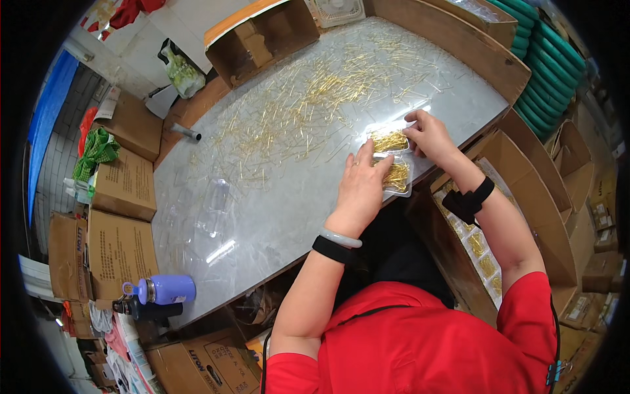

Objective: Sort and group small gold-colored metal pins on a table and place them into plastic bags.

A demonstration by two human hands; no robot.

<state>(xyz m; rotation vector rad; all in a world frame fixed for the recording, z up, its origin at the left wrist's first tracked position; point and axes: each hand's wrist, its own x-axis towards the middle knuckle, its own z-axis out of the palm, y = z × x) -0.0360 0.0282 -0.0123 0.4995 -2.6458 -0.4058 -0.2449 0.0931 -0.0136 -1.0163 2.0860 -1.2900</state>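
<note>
Two clear plastic boxes lie at the table's near right edge, one behind the other, both filled with thin gold-coloured wire pins. My left hand (pixel 360 182) rests at the left side of the far box (pixel 392 140), fingers at its edge and thumb bent between the two boxes. At that box's right edge, my right hand (pixel 430 136) holds it between thumb and fingers. Partly under my left hand sits the near box (pixel 399 176). Loose gold wire pins (pixel 321 88) are scattered thickly over the far and middle table.
The grey table (pixel 275 220) carries empty clear plastic boxes (pixel 213 207), a purple bottle (pixel 167 289) and a short grey tube (pixel 186 132). An open cardboard box (pixel 262 43) stands at the back. Filled packs (pixel 484 253) lie in a carton at my right.
</note>
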